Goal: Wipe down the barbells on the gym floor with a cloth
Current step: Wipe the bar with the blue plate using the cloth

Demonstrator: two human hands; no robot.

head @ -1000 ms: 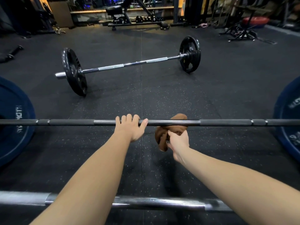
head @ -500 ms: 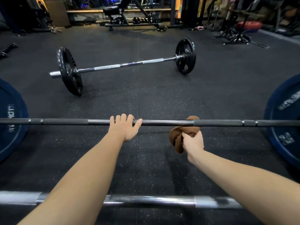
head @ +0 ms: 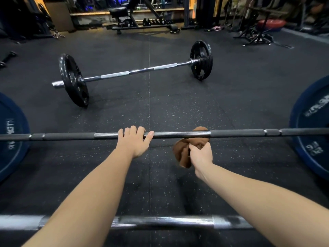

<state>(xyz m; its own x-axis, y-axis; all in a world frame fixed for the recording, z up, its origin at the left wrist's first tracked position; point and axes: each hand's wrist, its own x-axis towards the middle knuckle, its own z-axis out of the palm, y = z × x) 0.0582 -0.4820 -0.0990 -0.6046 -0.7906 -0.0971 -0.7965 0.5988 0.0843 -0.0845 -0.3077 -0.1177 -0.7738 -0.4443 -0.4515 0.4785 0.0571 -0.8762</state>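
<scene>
Brown cloth (head: 181, 154) around barbell (head: 240, 133), in right hand (head: 201, 155)

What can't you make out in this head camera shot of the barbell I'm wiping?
Head view:
1. Left blue plate and right blue plate: cut off by the side edges, lettering blurred.
2. Brown cloth: partly hidden by the middle bar and the right hand.
3. Left hand: fingertips hidden beyond that bar.
4. Nearest bar: left end off-frame, right end behind the right forearm.
5. Back-wall bench: too dark and small for detail.
</scene>
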